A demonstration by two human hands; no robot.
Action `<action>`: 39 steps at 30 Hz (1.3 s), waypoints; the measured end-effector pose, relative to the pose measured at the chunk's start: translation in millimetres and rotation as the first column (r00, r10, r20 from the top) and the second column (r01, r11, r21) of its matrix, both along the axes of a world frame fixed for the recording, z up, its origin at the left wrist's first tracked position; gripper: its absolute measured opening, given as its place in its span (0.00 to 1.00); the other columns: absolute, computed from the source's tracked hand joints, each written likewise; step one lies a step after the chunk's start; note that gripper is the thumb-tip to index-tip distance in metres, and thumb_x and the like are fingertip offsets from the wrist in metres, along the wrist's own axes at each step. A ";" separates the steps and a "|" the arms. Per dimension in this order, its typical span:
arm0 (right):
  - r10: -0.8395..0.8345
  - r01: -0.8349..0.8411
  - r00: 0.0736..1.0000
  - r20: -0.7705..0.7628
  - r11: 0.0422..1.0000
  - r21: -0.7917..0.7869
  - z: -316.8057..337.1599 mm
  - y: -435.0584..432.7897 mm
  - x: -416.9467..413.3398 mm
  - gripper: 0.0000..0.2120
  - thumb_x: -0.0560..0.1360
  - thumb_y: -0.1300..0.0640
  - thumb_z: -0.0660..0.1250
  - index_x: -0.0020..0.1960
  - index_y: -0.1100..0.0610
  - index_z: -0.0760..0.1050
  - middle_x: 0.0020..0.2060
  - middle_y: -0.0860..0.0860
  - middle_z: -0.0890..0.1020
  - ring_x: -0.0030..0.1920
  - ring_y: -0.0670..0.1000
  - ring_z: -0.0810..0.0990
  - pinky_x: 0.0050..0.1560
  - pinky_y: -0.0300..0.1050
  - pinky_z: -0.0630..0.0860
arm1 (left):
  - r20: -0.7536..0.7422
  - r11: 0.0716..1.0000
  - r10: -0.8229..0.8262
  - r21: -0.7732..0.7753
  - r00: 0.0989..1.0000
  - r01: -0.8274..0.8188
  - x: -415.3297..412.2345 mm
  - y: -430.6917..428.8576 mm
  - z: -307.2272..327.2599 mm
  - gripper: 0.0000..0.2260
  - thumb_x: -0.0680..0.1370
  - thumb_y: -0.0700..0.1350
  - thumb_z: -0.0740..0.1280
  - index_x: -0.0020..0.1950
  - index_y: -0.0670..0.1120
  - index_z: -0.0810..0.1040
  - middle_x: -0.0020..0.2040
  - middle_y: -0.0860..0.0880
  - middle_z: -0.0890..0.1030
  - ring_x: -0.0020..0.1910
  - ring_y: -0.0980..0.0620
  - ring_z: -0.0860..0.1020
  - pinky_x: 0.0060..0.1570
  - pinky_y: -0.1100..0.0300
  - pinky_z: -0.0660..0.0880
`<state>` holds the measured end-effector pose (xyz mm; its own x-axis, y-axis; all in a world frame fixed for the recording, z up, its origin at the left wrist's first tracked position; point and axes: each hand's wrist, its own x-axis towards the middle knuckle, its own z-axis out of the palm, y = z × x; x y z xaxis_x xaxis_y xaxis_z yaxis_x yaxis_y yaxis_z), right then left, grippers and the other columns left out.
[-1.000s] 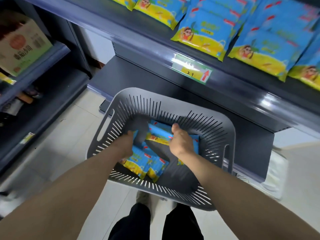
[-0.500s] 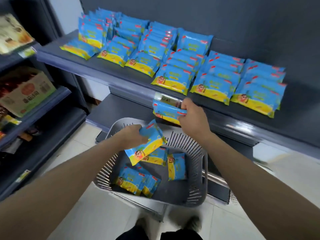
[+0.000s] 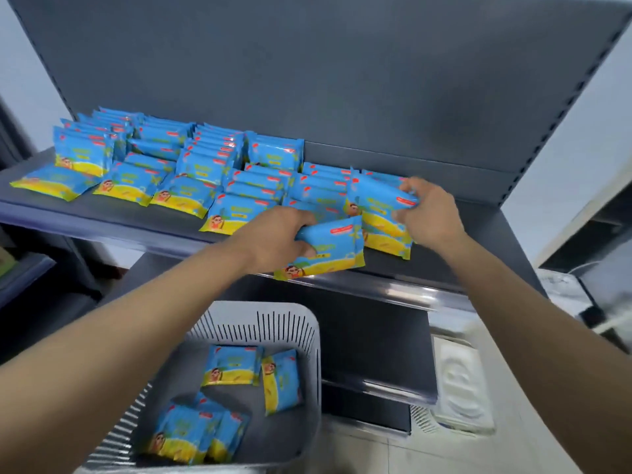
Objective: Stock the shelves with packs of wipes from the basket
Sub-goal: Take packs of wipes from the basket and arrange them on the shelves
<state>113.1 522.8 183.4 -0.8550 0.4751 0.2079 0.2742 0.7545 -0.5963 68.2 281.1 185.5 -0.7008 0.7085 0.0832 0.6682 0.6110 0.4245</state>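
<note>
Rows of blue and yellow wipes packs (image 3: 178,172) cover the dark grey shelf (image 3: 102,217). My left hand (image 3: 273,237) grips one pack (image 3: 328,248) over the shelf's front edge. My right hand (image 3: 431,213) holds another pack (image 3: 376,200) at the right end of the rows, above the packs lying there. Below, the grey slotted basket (image 3: 307,336) holds several more packs (image 3: 232,366).
The shelf's right part (image 3: 478,254) bears no packs. A lower shelf (image 3: 376,354) runs behind the basket. Other dark shelving (image 3: 24,278) stands at the left. A white moulded object (image 3: 461,381) lies on the floor at the right.
Both hands left the basket, each with a pack, and rose to the shelf. My right hand moved to the right end of the rows. The view tilted up.
</note>
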 end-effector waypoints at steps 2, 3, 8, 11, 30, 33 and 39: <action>0.053 -0.052 0.992 0.113 0.999 -0.008 -12.1 20.7 2.6 0.19 0.69 0.63 0.70 0.59 0.56 0.75 0.57 0.57 0.79 0.51 0.59 0.78 0.52 0.47 0.75 | -0.008 0.999 -0.023 -0.028 1.000 0.022 1.5 23.9 -0.4 0.09 0.73 0.45 0.70 0.50 0.45 0.76 0.41 0.50 0.75 0.42 0.50 0.72 0.39 0.60 0.65; 0.086 -0.085 0.983 0.163 0.996 -0.010 -20.4 28.7 3.0 0.20 0.69 0.63 0.71 0.60 0.56 0.75 0.58 0.56 0.78 0.52 0.58 0.78 0.51 0.44 0.73 | -0.011 0.998 -0.030 -0.049 0.999 0.029 1.4 34.3 -1.4 0.09 0.73 0.45 0.70 0.51 0.45 0.76 0.43 0.50 0.76 0.43 0.50 0.73 0.40 0.60 0.65; 0.148 -0.149 0.963 0.225 0.989 -0.013 -51.5 60.9 -7.7 0.21 0.70 0.61 0.71 0.62 0.55 0.74 0.59 0.56 0.77 0.49 0.54 0.76 0.46 0.43 0.73 | -0.015 0.992 -0.011 -0.123 1.000 0.009 -5.7 71.1 -4.1 0.12 0.74 0.45 0.69 0.56 0.46 0.75 0.52 0.47 0.79 0.53 0.46 0.76 0.47 0.59 0.70; 0.173 -0.198 0.957 0.233 0.976 0.089 -56.0 76.4 -21.7 0.21 0.70 0.60 0.69 0.63 0.54 0.73 0.58 0.56 0.78 0.54 0.57 0.77 0.51 0.48 0.75 | -0.032 0.989 -0.002 -0.150 0.999 -0.002 -12.0 85.6 -4.3 0.11 0.74 0.45 0.68 0.56 0.47 0.75 0.52 0.45 0.79 0.52 0.45 0.76 0.46 0.58 0.69; 0.250 -0.239 0.960 0.128 0.966 -0.095 -52.8 127.2 -57.0 0.18 0.71 0.70 0.67 0.58 0.57 0.76 0.52 0.55 0.75 0.47 0.52 0.73 0.54 0.49 0.76 | -0.059 0.954 -0.029 -0.301 0.998 0.010 -66.6 173.3 -30.5 0.15 0.73 0.46 0.69 0.59 0.48 0.75 0.55 0.45 0.78 0.56 0.44 0.75 0.50 0.56 0.70; 0.217 -0.212 0.970 0.114 0.976 -0.053 -46.7 126.2 -50.9 0.17 0.73 0.71 0.61 0.59 0.59 0.76 0.55 0.58 0.78 0.51 0.55 0.77 0.57 0.51 0.76 | -0.189 0.945 -0.048 -0.326 0.981 -0.016 -73.5 181.1 -39.2 0.16 0.74 0.47 0.67 0.61 0.47 0.73 0.57 0.44 0.78 0.58 0.43 0.73 0.53 0.55 0.68; 0.152 -0.152 0.988 0.001 0.985 0.081 -24.8 98.0 -41.5 0.15 0.75 0.67 0.62 0.60 0.59 0.75 0.56 0.57 0.78 0.55 0.55 0.78 0.57 0.47 0.75 | -0.408 0.939 -0.094 -0.341 0.908 -0.056 -74.9 174.5 -52.2 0.23 0.75 0.51 0.65 0.67 0.46 0.66 0.65 0.46 0.71 0.64 0.45 0.67 0.62 0.53 0.61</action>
